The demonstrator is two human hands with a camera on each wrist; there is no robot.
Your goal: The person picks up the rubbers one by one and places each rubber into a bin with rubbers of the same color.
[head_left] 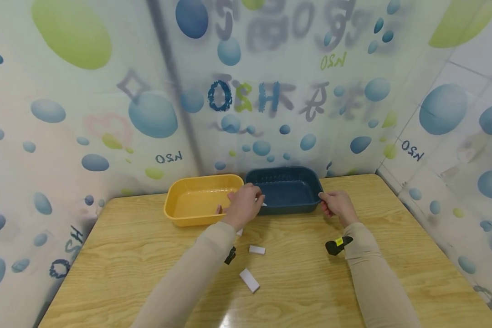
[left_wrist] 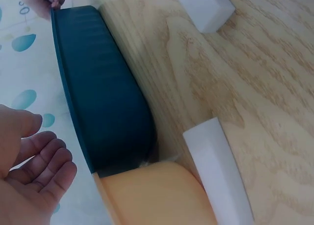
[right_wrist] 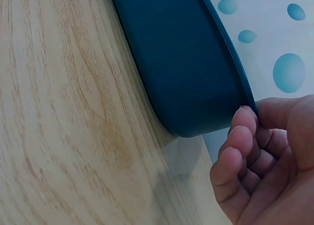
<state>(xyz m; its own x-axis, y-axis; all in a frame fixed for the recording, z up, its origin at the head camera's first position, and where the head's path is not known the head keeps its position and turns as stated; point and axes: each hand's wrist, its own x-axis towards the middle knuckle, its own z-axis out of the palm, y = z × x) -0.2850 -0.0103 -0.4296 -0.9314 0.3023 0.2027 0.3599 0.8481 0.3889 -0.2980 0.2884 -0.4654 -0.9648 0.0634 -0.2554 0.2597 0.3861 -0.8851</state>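
My right hand [head_left: 337, 204] pinches the right end of the rim of a dark blue plastic basket [right_wrist: 181, 63] between thumb and fingers. Over the meeting rims of that basket and a yellow basket [head_left: 192, 221] is my left hand [head_left: 245, 202]. In the left wrist view its fingers [left_wrist: 49, 156] are loosely bent, the thumb stands apart, and no object shows between them. A small white piece [head_left: 264, 204] shows beside this hand in the head view; its full shape is hidden. Small pinkish-brown bits [head_left: 219, 209] show at the yellow basket's near side, too unclear to name.
On the wooden table [head_left: 303, 273] lie white rectangular blocks: one [head_left: 257, 249] in front of the baskets, another [head_left: 249, 280] nearer me. A third white block [head_left: 239, 232] is partly hidden by my left wrist. Behind the baskets hangs a patterned curtain [head_left: 262, 127].
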